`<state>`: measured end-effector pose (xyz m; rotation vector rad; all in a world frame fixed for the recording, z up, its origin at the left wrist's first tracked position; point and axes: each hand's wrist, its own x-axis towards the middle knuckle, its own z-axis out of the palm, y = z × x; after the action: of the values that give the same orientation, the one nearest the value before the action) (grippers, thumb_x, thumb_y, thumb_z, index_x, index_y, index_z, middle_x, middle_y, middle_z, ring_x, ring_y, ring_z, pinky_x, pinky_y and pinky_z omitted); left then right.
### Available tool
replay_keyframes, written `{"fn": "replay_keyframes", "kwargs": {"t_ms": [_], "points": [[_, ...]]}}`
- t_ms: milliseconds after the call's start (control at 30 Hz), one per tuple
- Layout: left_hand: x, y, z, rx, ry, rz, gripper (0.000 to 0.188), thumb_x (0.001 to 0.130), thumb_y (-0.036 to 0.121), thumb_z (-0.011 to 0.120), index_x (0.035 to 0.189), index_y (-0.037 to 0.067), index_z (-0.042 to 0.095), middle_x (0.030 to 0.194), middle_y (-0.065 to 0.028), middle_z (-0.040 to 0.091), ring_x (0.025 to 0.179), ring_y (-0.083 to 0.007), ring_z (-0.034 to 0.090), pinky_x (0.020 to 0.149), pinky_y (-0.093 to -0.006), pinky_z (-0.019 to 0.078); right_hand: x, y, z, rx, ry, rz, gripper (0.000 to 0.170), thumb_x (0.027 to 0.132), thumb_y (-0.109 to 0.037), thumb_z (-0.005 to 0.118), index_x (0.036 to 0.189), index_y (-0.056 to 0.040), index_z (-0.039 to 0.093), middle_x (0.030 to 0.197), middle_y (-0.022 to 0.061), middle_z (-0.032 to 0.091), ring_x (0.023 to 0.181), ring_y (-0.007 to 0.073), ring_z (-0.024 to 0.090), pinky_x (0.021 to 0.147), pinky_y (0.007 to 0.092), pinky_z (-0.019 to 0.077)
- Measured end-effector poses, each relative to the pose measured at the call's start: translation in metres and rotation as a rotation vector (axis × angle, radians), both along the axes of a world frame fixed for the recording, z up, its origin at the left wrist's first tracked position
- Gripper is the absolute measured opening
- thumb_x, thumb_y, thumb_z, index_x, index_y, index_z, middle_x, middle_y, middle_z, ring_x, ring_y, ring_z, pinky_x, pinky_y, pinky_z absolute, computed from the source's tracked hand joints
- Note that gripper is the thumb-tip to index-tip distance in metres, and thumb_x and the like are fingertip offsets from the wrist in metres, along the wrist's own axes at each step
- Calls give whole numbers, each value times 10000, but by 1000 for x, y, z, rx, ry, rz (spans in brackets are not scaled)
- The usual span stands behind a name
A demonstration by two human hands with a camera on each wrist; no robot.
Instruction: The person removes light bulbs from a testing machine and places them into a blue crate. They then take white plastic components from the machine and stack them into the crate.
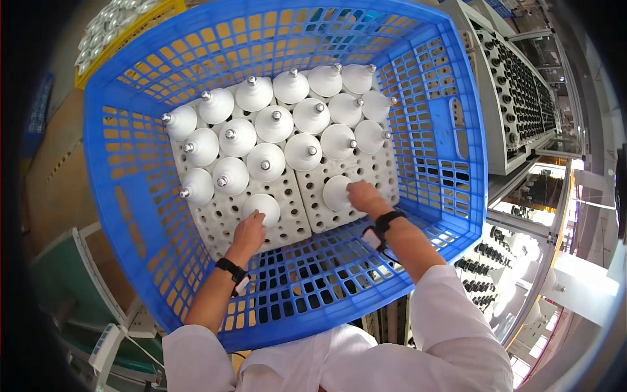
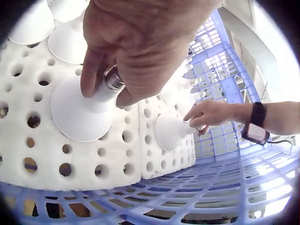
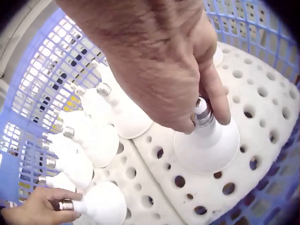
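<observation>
My left hand (image 1: 249,234) pinches the metal screw base of a white reflector light bulb (image 1: 262,208). In the left wrist view that bulb (image 2: 82,112) has its broad face down against the white holed foam board (image 2: 84,159). To the right, my right hand (image 1: 367,198) grips a second bulb (image 1: 336,193) by its base. The right wrist view shows this bulb (image 3: 208,150) face down on the foam, its silvery base between thumb and fingers. Behind both hands, rows of similar bulbs (image 1: 273,124) stand with their bases up.
A blue plastic basket (image 1: 91,150) with lattice walls surrounds the boards and bulbs. Beyond its right side stands a rack (image 1: 516,91) with rows of black sockets. At the far upper left is a yellow crate (image 1: 130,32) of more bulbs.
</observation>
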<state>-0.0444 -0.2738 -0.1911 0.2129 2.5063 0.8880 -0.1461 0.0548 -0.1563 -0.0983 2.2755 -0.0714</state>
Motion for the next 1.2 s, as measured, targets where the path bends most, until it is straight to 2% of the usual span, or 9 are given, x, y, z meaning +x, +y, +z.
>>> {"fn": "replay_keyframes", "kwargs": {"t_ms": [100,200,267,667,800,933,1067,1133,1200], "points": [[0,-2,2,14,-20,31,284,739,77,613,1007,-5,567,1113,-215,574,904,-396,587,784,-441,492,-19,48,7,-90,219,-110,270,766,-178,575,999,-64,647,1002,193,629,952,356,591,854,416,470],[-6,4,20,43,-5,8,276,747,67,604,1014,3,571,1087,-232,579,878,-398,594,765,-436,499,-38,94,1,35,353,-141,273,764,-175,586,1004,-61,645,999,189,631,952,356,592,843,427,473],[-7,10,25,92,29,4,274,756,81,603,1015,-1,567,1096,-239,574,884,-397,596,759,-439,505,-44,116,-3,85,456,-265,244,790,-147,517,981,-51,635,994,220,617,933,375,592,837,447,473],[-37,93,55,290,135,-147,293,800,105,585,1077,17,546,1147,-226,561,922,-368,603,758,-414,522,-30,155,-29,49,629,-360,329,806,-156,546,1120,-61,577,1122,190,574,1000,367,569,867,453,459],[-62,145,41,353,181,-232,297,793,95,592,1072,4,547,1144,-226,562,920,-380,596,776,-425,508,-35,131,40,200,467,-351,397,803,-184,572,1184,-78,533,1114,171,582,1001,361,568,873,451,455],[-94,202,13,320,244,-276,273,781,59,567,1042,-17,555,1101,-230,575,925,-398,580,822,-449,479,-13,107,185,-183,608,-140,427,805,-195,607,1204,-77,514,1129,165,583,992,340,578,843,431,481],[-109,243,-26,256,251,-269,212,759,37,514,949,-28,581,954,-252,597,887,-417,569,786,-478,460,100,97,269,-532,765,-306,377,754,-20,663,1123,-49,594,1065,149,623,967,290,611,805,353,503],[-121,253,-61,300,324,-242,195,730,25,498,890,-32,593,862,-260,601,858,-425,566,741,-486,452,167,99,281,-547,777,-417,350,750,7,665,1094,-17,606,996,139,643,900,247,631,764,331,512],[-128,255,-47,298,374,-299,247,732,33,513,951,-44,598,907,-256,612,866,-418,576,764,-470,465,232,105,278,-548,713,-702,330,774,-2,649,1101,-11,599,957,132,646,824,219,637,712,299,520]]}}
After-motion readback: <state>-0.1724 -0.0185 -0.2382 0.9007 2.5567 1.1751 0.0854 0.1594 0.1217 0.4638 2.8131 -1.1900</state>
